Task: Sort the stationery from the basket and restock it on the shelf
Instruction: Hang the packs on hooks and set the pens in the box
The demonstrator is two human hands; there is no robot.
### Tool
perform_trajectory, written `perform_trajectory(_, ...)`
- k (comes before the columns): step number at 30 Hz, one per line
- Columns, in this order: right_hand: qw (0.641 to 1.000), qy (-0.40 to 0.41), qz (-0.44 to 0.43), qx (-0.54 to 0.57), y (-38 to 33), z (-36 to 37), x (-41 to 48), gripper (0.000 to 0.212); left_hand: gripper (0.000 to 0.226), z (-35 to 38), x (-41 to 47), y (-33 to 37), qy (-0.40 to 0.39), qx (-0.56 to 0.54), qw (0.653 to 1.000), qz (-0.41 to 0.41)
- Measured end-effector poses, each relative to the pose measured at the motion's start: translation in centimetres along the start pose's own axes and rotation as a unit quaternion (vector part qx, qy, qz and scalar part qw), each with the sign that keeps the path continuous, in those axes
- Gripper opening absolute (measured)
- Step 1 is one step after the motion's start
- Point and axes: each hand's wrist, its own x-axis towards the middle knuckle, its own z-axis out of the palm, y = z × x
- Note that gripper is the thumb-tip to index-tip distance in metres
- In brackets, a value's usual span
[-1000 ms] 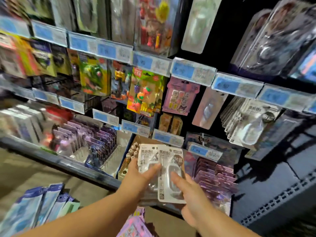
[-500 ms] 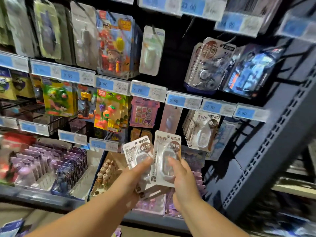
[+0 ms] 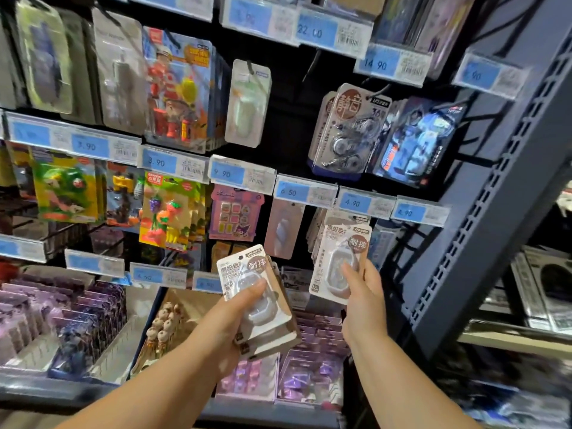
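As left hand (image 3: 232, 326), right hand (image 3: 365, 301) grip them, packs (image 3: 332, 243) white, clear-domed, brown-badged.

Shelf (image 3: 483, 243): dark grey-blue, slotted upright at right edge, black back panel. Blue price labels (image 3: 227, 174) on rails across each tier. Blister packs hang on pegs: fruit-figure pack (image 3: 164, 212) mid-left, grey tape packs (image 3: 346, 134) upper right. Bottom ledge: purple card packs (image 3: 77, 311) in white divider trays (image 3: 117, 345) at left, brown box (image 3: 192, 301) at centre, pink packs (image 3: 312, 328) at right.
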Motion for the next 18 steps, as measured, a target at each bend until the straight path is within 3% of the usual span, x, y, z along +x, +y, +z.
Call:
perform_trajectory(4, 1.0, 0.01, -0.015, 0.0, -0.2, -0.5, 1.3, 0.053, 0.056, 0.2, 0.5, 0.0, 0.005, 0.015, 1.0, 0.001)
perform_trajectory(18, 0.995, 0.089, -0.049, 0.011, 0.2, 0.0, 2.6, 0.036, 0.056, 0.3, 0.9, 0.3, -0.034, 0.033, 0.999, 0.007)
